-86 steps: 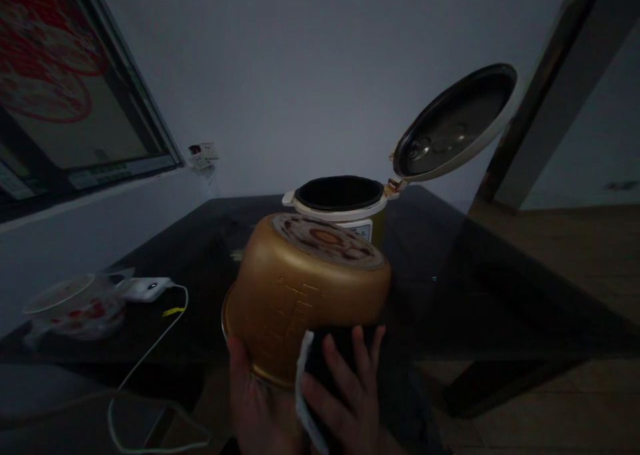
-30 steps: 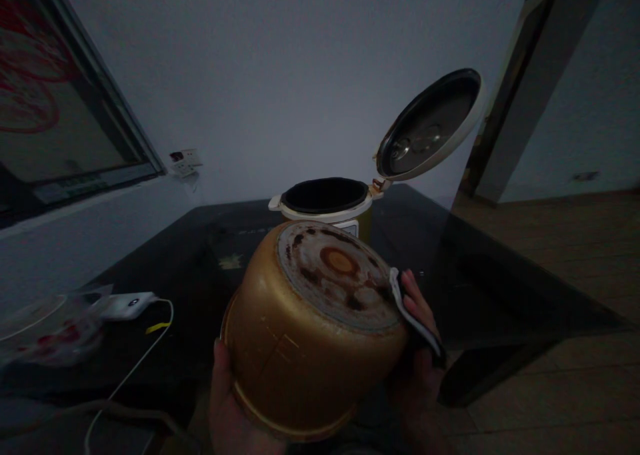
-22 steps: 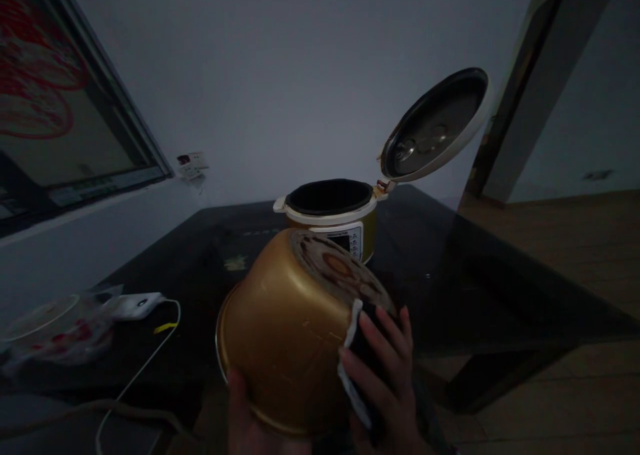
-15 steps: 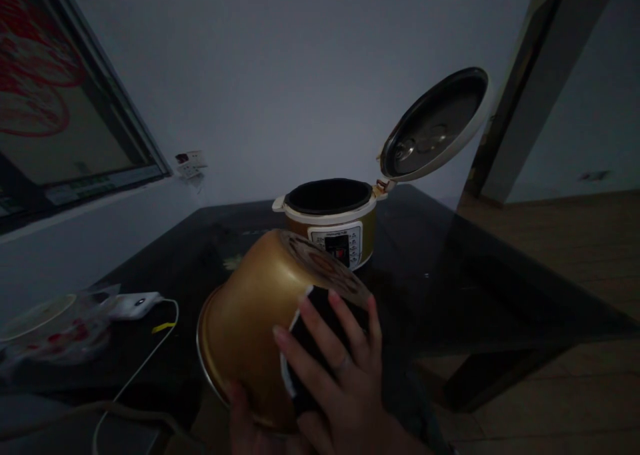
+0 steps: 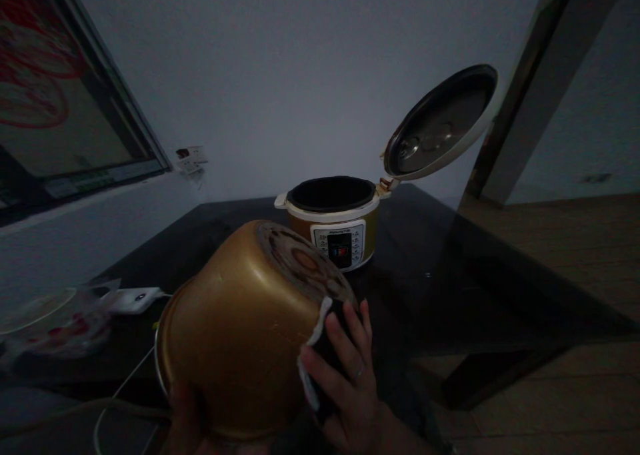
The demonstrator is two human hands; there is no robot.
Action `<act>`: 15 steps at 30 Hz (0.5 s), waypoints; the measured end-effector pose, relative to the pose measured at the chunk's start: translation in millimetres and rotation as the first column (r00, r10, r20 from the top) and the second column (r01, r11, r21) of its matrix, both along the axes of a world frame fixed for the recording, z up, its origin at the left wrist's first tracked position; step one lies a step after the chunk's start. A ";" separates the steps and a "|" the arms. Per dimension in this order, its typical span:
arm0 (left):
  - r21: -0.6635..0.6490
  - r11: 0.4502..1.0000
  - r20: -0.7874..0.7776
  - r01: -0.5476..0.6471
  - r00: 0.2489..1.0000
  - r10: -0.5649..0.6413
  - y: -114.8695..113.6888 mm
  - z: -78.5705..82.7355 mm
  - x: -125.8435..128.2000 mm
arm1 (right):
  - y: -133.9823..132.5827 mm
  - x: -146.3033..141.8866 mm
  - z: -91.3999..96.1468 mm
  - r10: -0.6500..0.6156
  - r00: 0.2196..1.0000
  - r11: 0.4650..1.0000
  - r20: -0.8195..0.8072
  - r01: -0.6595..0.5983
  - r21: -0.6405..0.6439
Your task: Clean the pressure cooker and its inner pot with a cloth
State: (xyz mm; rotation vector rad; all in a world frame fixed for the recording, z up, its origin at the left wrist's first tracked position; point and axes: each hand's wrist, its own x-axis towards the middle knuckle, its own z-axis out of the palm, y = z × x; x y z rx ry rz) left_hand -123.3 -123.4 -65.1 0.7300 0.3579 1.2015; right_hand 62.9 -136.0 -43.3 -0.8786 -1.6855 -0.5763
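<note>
A gold inner pot point(image 5: 240, 328) is tilted on its side, its stained, ringed base point(image 5: 305, 261) facing up and to the right. My left hand point(image 5: 187, 421) grips the pot's rim at the lower left, thumb on the outer wall; the other fingers are mostly hidden beneath. With my right hand point(image 5: 350, 368) I press a black cloth with a pale edge point(image 5: 327, 355) against the wall near the base, fingers bent over it. Behind the pot, a gold and white electric pressure cooker point(image 5: 333, 225) stands on the dark table, its lid point(image 5: 443, 125) raised to the right.
On the left of the dark table point(image 5: 480, 288) lie a clear plastic bag point(image 5: 70, 328) with red markings and a white power strip point(image 5: 135, 299) with a cable. A window point(image 5: 75, 108) is in the left wall. The tiled floor point(image 5: 550, 241) lies to the right.
The pot has moved left and closer, showing more of its base. My left hand has shifted left with it. My right hand and the cloth have moved slightly right and down.
</note>
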 end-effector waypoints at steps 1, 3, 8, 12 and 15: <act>0.034 0.999 0.093 -0.025 0.995 0.021 1.8 0.6 -3.2 | 2.3 3.4 -8.5 0.025 0.999 1.000 -0.041 -0.024 0.018; 0.098 0.993 0.265 -0.068 0.964 0.040 7.8 5.2 -7.1 | 6.5 9.0 -21.3 0.071 0.991 0.996 -0.118 -0.063 0.064; 0.228 0.951 0.434 0.209 0.853 -0.292 26.1 24.4 -1.8 | 4.2 15.2 -28.0 0.127 0.984 0.981 -0.128 -0.105 0.165; 0.281 0.904 0.451 0.322 0.787 -0.421 31.3 22.8 5.0 | -7.9 16.8 -16.2 0.034 0.992 0.997 -0.120 -0.025 0.076; 0.211 0.940 0.446 0.267 0.830 -0.335 28.4 9.0 4.7 | -14.3 18.3 -4.0 -0.021 0.998 0.999 -0.065 0.023 0.027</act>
